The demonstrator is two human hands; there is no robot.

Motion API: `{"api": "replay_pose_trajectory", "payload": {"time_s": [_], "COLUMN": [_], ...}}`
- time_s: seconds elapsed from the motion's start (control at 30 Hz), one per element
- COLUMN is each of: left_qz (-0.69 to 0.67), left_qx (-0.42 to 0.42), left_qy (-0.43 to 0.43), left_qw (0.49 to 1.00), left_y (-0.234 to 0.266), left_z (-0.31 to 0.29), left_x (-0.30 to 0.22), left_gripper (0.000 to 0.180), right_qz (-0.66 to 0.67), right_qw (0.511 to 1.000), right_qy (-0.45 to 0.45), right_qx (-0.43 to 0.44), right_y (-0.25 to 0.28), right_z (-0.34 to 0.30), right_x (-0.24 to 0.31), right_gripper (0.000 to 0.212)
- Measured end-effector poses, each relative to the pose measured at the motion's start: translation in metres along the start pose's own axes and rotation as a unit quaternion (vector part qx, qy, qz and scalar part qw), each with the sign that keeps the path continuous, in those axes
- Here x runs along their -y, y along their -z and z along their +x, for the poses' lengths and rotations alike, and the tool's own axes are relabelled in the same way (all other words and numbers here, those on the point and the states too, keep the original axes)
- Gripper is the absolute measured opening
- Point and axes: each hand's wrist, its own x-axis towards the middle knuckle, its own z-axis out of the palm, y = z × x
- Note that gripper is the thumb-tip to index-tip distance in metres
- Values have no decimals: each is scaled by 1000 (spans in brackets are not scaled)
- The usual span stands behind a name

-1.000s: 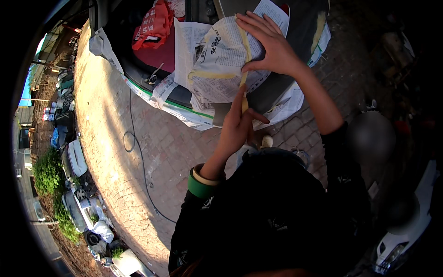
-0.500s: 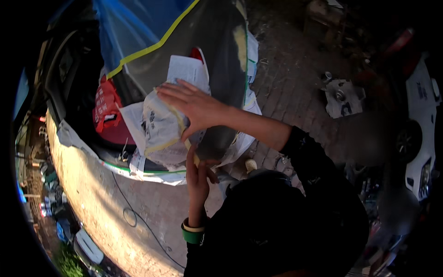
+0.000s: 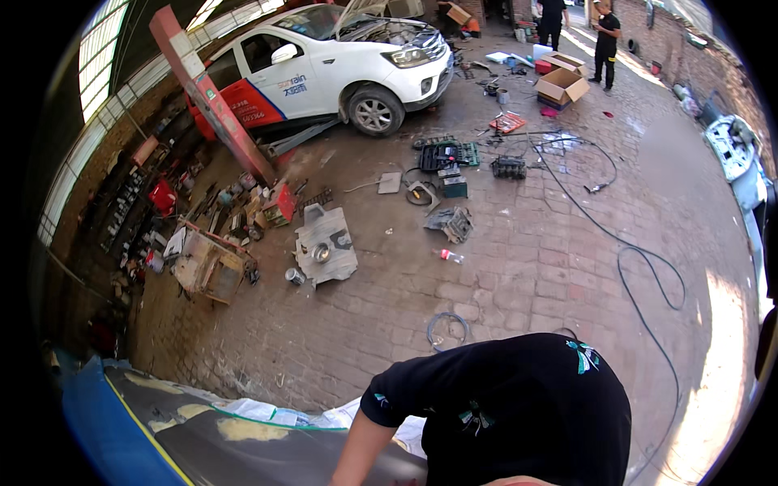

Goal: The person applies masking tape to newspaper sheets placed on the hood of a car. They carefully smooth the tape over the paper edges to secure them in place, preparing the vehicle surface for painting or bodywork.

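A bare forearm (image 3: 364, 454), my right one by its place, comes out of a short black sleeve (image 3: 429, 381) and runs down past the lower edge, so the hand is cut off. My left hand does not show either. Beside the forearm lies a grey car body panel (image 3: 235, 454) with pale filler patches (image 3: 250, 429). Yellow tape (image 3: 146, 425) divides it from blue sheeting (image 3: 97, 409). White masking sheet (image 3: 340, 416) hangs along the panel's green-taped far edge. The paper from before is out of view.
A white car (image 3: 365, 61) with its hood up stands beside a red post (image 3: 211, 89). Across the brick floor lie a tool case (image 3: 438, 156), engine parts (image 3: 450, 224), cardboard (image 3: 328, 243), a bottle (image 3: 450, 256) and a hose (image 3: 648, 320). Two people (image 3: 606, 44) stand near boxes (image 3: 562, 87).
My view has swung away from the masked panel to the right, over the workshop floor. Both hands, earlier at the paper on the panel, have left the picture.
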Motion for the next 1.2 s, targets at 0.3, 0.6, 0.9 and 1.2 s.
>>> {"api": "replay_pose_trajectory", "payload": {"time_s": [0.3, 0.6, 0.9, 1.2], "left_qz": [72, 246, 302, 120], "left_qx": [51, 31, 239, 248], "left_qy": [47, -23, -93, 67], "left_qw": [995, 969, 918, 959], "left_y": [32, 22, -69, 13], "left_z": [7, -15, -11, -40], "left_x": [-8, -70, -84, -98], "left_gripper": [37, 22, 28, 47], "right_qz": [-36, -18, -17, 6], "right_qw": [984, 956, 967, 975], "right_qy": [-1, -139, -111, -162], "right_qx": [177, 256, 228, 153], "right_y": [-54, -4, -5, 26], "right_z": [-26, 15, 5, -36], "right_x": [-61, -13, -9, -24], "right_gripper": [130, 121, 114, 96]}}
